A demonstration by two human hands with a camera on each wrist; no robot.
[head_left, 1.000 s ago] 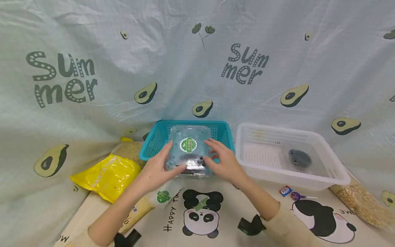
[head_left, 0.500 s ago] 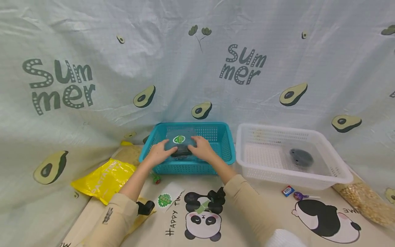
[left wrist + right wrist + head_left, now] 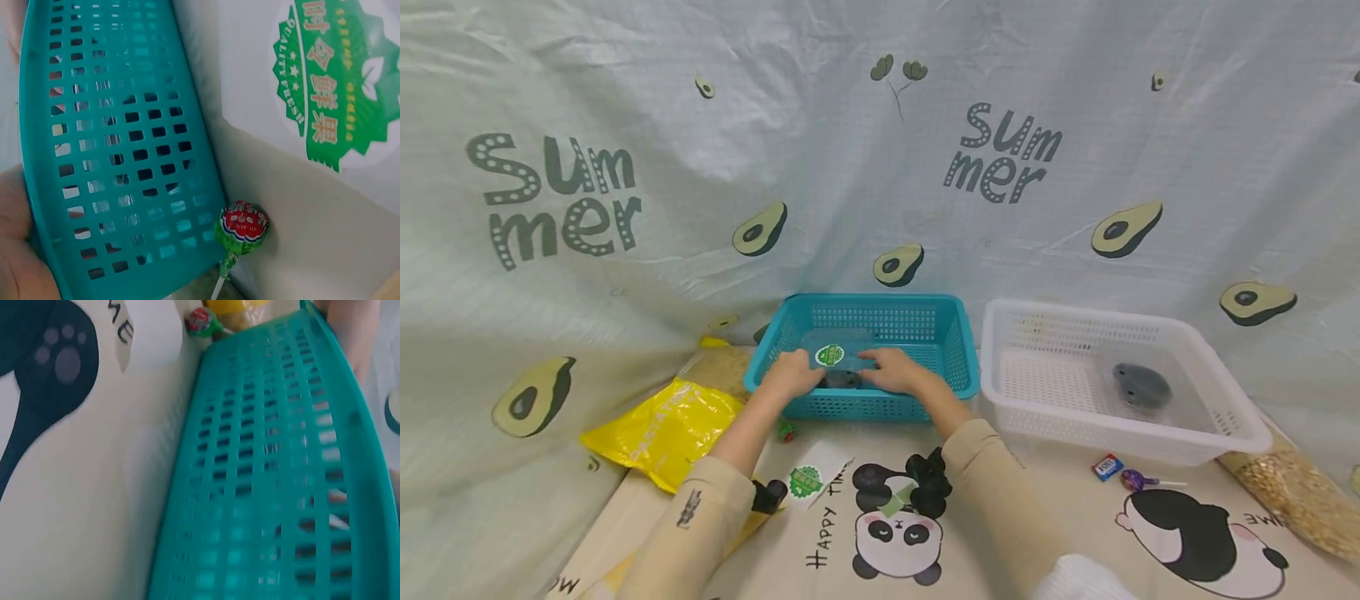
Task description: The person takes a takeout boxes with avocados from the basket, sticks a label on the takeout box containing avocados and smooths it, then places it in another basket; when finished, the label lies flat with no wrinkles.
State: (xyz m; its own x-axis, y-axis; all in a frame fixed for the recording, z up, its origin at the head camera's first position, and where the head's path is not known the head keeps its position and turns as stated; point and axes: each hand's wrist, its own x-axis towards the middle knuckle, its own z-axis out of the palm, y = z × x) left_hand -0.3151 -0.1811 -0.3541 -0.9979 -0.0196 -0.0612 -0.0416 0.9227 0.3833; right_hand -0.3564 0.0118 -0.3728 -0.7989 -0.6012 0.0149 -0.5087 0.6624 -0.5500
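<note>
Gripping, inside teal basket, clear plastic clamshell with left hand half-curled at its 9 o'clock and right hand likewise at 3, probably risking pop-open from squeezing too hard or basket-edge snag at 6 from tilting.

At the frame's centre you have room above the teal basket and inside its right end; its front wall blocks you low, the white basket rightward, the yellow bag lower left.

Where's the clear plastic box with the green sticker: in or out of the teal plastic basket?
In: the head view shows the clear box inside the teal basket, basket walls all around it.
</note>
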